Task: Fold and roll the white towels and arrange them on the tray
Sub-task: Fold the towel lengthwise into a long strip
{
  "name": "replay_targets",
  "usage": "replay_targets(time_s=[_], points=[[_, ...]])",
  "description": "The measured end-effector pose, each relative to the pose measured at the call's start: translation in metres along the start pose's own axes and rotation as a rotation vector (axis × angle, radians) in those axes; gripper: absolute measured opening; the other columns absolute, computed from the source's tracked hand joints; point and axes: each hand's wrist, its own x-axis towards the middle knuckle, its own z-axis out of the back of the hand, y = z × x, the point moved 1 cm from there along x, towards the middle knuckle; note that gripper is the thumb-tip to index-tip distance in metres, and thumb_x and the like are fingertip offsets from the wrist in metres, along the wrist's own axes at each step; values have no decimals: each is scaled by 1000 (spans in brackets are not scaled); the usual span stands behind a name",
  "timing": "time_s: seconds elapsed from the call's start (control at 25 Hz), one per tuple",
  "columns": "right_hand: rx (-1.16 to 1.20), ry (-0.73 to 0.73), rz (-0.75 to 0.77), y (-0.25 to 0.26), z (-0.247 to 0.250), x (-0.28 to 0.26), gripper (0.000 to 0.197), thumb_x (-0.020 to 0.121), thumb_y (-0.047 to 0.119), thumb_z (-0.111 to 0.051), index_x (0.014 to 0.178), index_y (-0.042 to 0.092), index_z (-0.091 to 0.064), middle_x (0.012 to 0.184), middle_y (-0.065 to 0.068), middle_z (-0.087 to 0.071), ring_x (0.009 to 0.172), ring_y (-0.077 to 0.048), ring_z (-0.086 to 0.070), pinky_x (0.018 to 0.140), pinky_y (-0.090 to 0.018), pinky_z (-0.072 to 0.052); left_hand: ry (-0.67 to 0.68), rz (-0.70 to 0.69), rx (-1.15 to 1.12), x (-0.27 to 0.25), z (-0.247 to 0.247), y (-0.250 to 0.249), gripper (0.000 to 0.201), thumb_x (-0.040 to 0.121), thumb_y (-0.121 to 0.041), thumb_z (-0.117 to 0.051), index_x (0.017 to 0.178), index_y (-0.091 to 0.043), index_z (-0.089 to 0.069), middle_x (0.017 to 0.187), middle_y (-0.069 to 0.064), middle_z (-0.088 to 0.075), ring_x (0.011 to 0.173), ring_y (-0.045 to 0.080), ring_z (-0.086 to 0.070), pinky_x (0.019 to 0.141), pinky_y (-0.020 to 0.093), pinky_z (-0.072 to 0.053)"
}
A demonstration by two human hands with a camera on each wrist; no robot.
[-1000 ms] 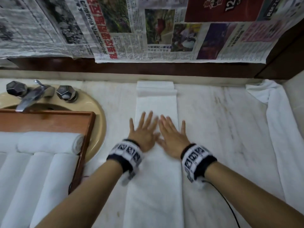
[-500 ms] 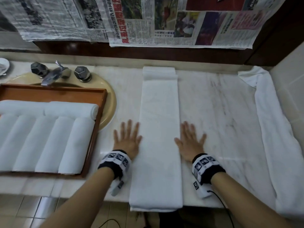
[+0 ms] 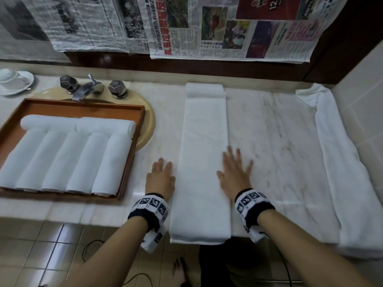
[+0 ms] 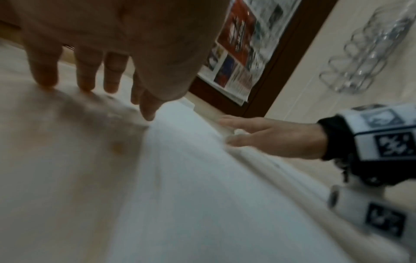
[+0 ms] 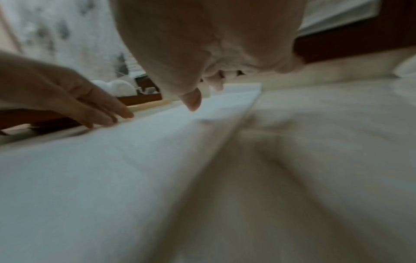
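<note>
Towel (image 3: pixel 202 162) lies folded in a long strip on table (image 3: pixel 269 141), both hands flat w/ fingers straight, holding nothing; next prob. pinch near end & roll.

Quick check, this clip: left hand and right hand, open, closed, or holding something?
Left hand: open, flat on the counter beside the folded towel, holding nothing.
Right hand: open, flat at the towel's right edge, holding nothing.
</note>
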Motion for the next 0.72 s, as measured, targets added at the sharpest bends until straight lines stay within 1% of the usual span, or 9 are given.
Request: replay_targets(time_s=[0.04, 0.08, 0.12, 0.16, 0.2, 0.28, 0.36, 0.52, 0.72], points=[[21, -62, 192, 18, 5, 4, 58, 98, 22, -41, 153, 21, -20, 163, 1, -1, 149, -25, 4, 115, -61, -2, -63, 8, -127, -3, 1, -6, 45, 94, -20, -53, 139, -21, -47, 148, 7, -38, 136, 25, -34, 104, 37, -35], [50, -90, 387, 36, 9, 9, 56, 93, 9, -47, 146, 21, -38, 159, -1, -21, 146, -28, -14, 114, -57, -20, -88, 28, -255, -7, 0, -12, 36, 89, -15, -60, 124, -21, -61, 129, 4, -54, 122, 23, -49, 92, 30, -41], [52, -89, 535, 51, 13, 13, 54, 88, 0, -50, 137, 20, -51, 152, -2, -37, 140, -30, -29, 107, -49, -34, -87, 68, -366, -11, -2, -16, 28, 84, -13, -65, 110, -21, -69, 109, 0, -62, 108, 22, -57, 84, 27, -43], [13, -38, 622, 65, 16, 17, 51, 87, -4, -50, 131, 21, -58, 147, -1, -44, 134, -29, -35, 99, -41, -40, -82, 119, -446, -15, -4, -16, 22, 80, -12, -69, 100, -21, -72, 94, -4, -64, 98, 21, -62, 80, 25, -45], [-57, 21, 667, 76, 21, 21, 46, 90, -1, -49, 128, 23, -61, 144, 1, -46, 131, -26, -36, 92, -36, -39, -76, 166, -487, -17, -6, -14, 20, 77, -12, -73, 95, -21, -72, 84, -7, -64, 91, 20, -64, 78, 25, -47], [-252, 95, 751, 91, 25, 29, 34, 97, 12, -47, 123, 26, -63, 138, 4, -48, 127, -22, -35, 87, -34, -36, -67, 233, -501, -20, -9, -13, 21, 73, -11, -75, 91, -21, -72, 79, -9, -64, 85, 17, -64, 77, 24, -48], [-407, 130, 822, 102, 28, 33, 30, 99, 18, -45, 120, 25, -65, 129, 2, -53, 123, -22, -37, 83, -33, -36, -62, 270, -512, -21, -8, -15, 23, 72, -8, -74, 90, -21, -72, 79, -8, -65, 82, 16, -63, 76, 23, -48], [-571, 110, 895, 112, 30, 40, 25, 97, 14, -46, 110, 18, -66, 115, 0, -58, 117, -24, -42, 78, -32, -38, -70, 299, -532, -21, -7, -18, 23, 71, -4, -75, 86, -22, -73, 79, -6, -66, 81, 16, -64, 75, 21, -46], [-617, 123, 922, 114, 36, 43, 23, 98, 10, -41, 109, 18, -60, 114, 1, -55, 119, -25, -39, 83, -34, -38, -56, 327, -566, -21, -6, -18, 23, 72, -4, -76, 87, -21, -72, 78, -5, -65, 82, 19, -65, 78, 24, -51]])
